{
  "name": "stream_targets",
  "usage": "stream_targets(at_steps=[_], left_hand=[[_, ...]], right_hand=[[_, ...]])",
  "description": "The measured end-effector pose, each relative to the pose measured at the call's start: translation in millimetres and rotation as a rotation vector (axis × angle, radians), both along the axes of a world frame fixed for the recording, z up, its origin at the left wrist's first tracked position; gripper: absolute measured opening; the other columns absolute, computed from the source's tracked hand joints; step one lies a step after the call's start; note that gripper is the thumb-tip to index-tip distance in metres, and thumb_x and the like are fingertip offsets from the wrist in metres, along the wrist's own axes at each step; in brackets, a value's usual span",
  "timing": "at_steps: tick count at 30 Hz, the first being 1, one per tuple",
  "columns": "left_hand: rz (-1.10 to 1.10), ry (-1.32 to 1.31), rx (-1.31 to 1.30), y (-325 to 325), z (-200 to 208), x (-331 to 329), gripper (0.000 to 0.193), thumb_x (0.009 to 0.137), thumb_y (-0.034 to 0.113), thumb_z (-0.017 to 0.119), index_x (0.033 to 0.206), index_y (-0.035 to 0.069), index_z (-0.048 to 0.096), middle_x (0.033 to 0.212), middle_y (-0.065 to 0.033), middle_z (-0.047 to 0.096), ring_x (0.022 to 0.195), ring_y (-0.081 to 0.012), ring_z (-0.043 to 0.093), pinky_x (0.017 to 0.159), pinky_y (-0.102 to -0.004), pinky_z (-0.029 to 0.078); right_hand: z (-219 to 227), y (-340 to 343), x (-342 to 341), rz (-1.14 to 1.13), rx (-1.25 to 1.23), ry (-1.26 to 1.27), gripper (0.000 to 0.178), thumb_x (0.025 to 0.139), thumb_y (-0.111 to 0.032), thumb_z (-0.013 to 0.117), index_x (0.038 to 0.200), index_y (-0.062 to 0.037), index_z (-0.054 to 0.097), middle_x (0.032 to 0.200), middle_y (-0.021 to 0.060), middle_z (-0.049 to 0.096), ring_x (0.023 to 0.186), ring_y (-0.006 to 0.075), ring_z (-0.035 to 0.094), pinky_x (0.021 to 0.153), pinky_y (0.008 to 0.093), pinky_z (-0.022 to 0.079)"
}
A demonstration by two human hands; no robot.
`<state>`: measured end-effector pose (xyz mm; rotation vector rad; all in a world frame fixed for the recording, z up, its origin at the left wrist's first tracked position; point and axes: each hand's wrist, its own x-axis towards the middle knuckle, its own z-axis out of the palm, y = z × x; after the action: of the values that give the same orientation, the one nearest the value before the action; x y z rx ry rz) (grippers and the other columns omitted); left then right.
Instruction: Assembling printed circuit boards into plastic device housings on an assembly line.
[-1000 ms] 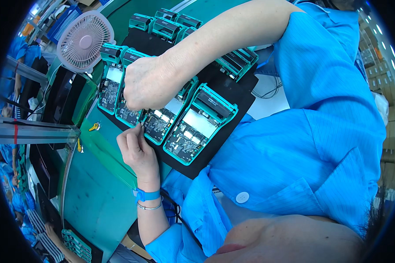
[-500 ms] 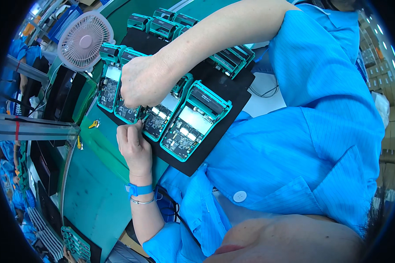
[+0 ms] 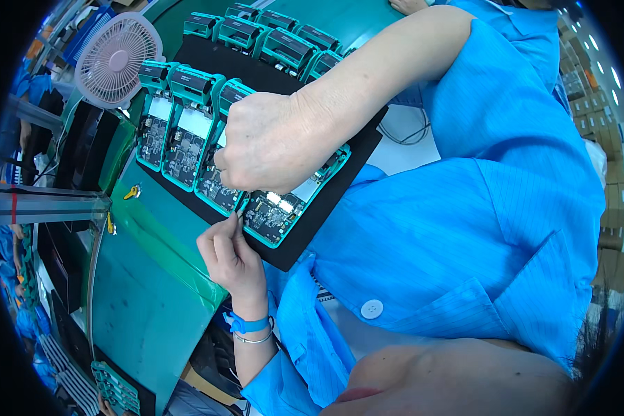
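Teal-framed device housings with dark circuit boards lie in a row on a black mat (image 3: 308,243). My right hand (image 3: 277,142) is closed in a fist above the two nearest, a middle housing (image 3: 215,191) and the end housing (image 3: 274,218). Its fingertips, and anything in them, are hidden underneath. My left hand (image 3: 232,253) wears a blue wrist strap (image 3: 247,324). Its thumb and forefinger are pinched at the lower edges where these two housings meet; what they grip is too small to make out. Another housing (image 3: 185,152) with a white panel lies just left of my right hand.
More teal housings (image 3: 284,50) stand along the mat's far side. A pink fan (image 3: 119,61) is at the upper left. Yellow-handled valves (image 3: 132,192) sit by a metal post (image 3: 48,206) on the green table (image 3: 145,298). Another person's hand (image 3: 409,5) shows at the top.
Both my hands have moved right along the row, from the gap between two middle housings to the gap beside the end one. The view has shifted slightly.
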<state>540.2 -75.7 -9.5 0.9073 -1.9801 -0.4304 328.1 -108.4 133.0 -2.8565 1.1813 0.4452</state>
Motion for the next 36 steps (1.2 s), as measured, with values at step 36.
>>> stream_targets(at_steps=[36], left_hand=[[-0.005, -0.013, 0.000, 9, -7, -1, 0.022, 0.083, -0.014, 0.071, 0.101, -0.001, 0.073, 0.094, -0.0127, 0.063, 0.082, -0.0247, 0.067, 0.070, -0.0351, 0.055]], right_hand=[[-16, 1, 1, 0.237, -0.079, -0.038, 0.017, 0.078, -0.016, 0.075, 0.085, -0.0007, 0.072, 0.081, 0.0084, 0.070, 0.066, 0.0223, 0.074, 0.045, 0.0316, 0.057]])
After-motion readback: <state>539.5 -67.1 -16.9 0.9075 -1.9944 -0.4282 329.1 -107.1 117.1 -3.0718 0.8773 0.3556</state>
